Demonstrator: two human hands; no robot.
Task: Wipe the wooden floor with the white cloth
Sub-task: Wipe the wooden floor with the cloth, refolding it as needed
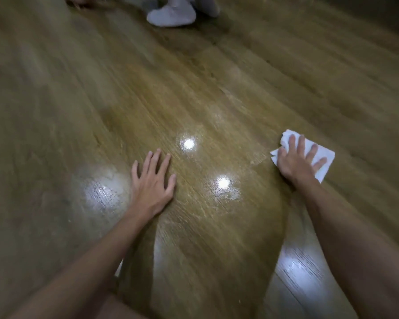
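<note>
The wooden floor (217, 88) fills the view, brown planks with bright light reflections near the middle. A white cloth (325, 155) lies flat on the floor at the right. My right hand (297, 157) presses on it with fingers spread and straight, covering most of it. My left hand (152, 180) rests flat on the bare floor left of centre, fingers spread, holding nothing.
Another person's feet in white socks (171, 12) stand at the top centre of the floor. A hand (78, 1) shows at the top left edge. My shadow darkens the planks between my arms.
</note>
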